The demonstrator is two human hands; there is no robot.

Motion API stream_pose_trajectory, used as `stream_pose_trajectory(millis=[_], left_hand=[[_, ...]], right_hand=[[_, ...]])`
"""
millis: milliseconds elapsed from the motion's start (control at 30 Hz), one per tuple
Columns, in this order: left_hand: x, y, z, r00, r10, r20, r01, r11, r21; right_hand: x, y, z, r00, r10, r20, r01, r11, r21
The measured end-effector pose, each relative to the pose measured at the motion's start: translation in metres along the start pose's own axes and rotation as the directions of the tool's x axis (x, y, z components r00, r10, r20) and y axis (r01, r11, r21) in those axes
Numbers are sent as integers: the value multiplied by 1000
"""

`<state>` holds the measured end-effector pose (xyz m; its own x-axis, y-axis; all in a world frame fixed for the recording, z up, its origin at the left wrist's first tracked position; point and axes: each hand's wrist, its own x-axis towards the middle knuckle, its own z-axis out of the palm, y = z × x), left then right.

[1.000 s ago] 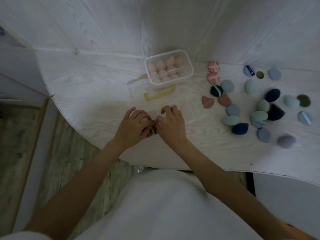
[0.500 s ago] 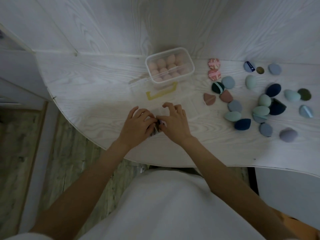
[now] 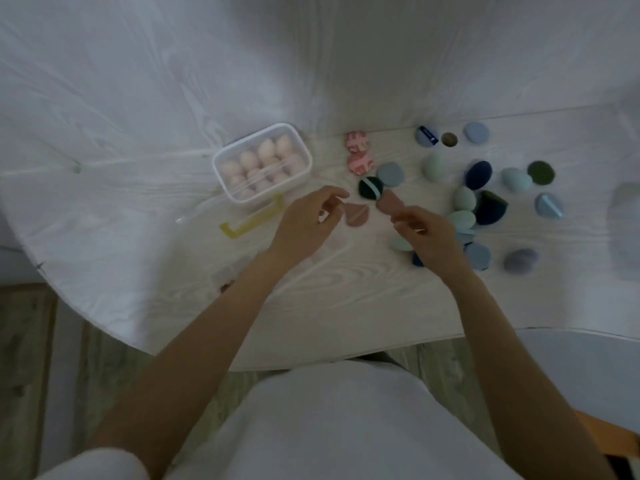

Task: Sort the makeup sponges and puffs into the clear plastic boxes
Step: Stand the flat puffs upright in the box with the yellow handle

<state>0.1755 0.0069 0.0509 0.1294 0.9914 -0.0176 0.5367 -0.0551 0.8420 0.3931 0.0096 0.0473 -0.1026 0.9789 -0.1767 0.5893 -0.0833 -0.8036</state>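
Note:
A clear plastic box (image 3: 219, 169) at the back holds several pale pink egg-shaped sponges (image 3: 266, 157). To its right lie two pink patterned puffs (image 3: 357, 142), a dark green puff with a pale stripe (image 3: 370, 187) and two brown puffs (image 3: 358, 216) (image 3: 389, 202). My left hand (image 3: 308, 223) hovers just left of the nearer brown puff, fingers relaxed and empty. My right hand (image 3: 426, 237) hangs loosely curled just below the other brown puff, with nothing seen in it. It covers part of a cluster of blue, teal and navy sponges (image 3: 464, 199).
A clear lid with a yellow handle (image 3: 251, 221) lies in front of the filled box. Another faint clear plastic piece (image 3: 239, 268) sits under my left forearm. A purple sponge (image 3: 519, 259) lies at the near right. The table's curved front edge (image 3: 311, 362) is close to my body.
Both hands have left the clear box at the table's front and moved up and right, apart from each other, to the brown puffs. The view has shifted to the right.

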Motion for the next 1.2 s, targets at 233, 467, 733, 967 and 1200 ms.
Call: stream_pose_trajectory(millis=[233,467,733,967,1200], left_hand=[[90,-12,76,933,-309,183,113,736,668],[94,-19,92,954,-272,123,79,628,774],[54,3,58,984,174,35,-163,805,571],[-38,-1,-27,837,309,-453,-96,896,434],[-103,-68,-66,926,358,-123,-245,815,525]], right_hand=[[68,54,-19,994,51,-101,-68,983,-172],[110,62,12,999,21,44,10,793,-609],[111,60,21,996,73,41,-45,878,-477],[44,21,25,987,-133,-91,121,985,-121],[-28,-26,76,977,-208,-45,209,978,18]])
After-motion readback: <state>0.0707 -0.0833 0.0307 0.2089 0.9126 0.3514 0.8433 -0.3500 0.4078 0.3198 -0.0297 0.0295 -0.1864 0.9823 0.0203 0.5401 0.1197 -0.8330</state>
